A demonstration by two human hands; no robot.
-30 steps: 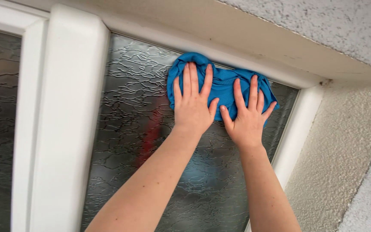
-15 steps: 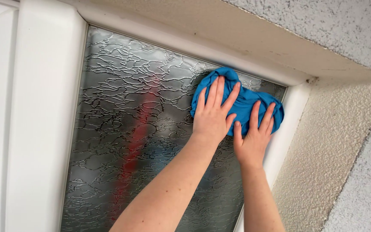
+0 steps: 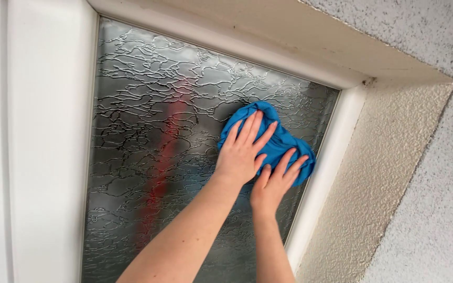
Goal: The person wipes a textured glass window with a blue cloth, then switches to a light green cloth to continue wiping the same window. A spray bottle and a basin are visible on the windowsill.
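Observation:
A crumpled blue cloth lies flat against the textured frosted glass pane, towards the pane's right side. My left hand presses on the cloth's left part with fingers spread and pointing up. Just below and to the right of it, my right hand presses on the cloth's lower part, its fingers also spread. Both forearms reach up from the bottom of the view. The cloth's right end sits close to the white frame strip, apart from it by a narrow gap.
A wide white frame post borders the pane on the left. A white top rail runs under a cream soffit. Rough pebbled wall forms the recess on the right. Blurred red and dark shapes show behind the glass.
Both hands have slid the cloth from under the top rail to the right and then downwards. The view has shifted right, so the second pane on the left is out of sight.

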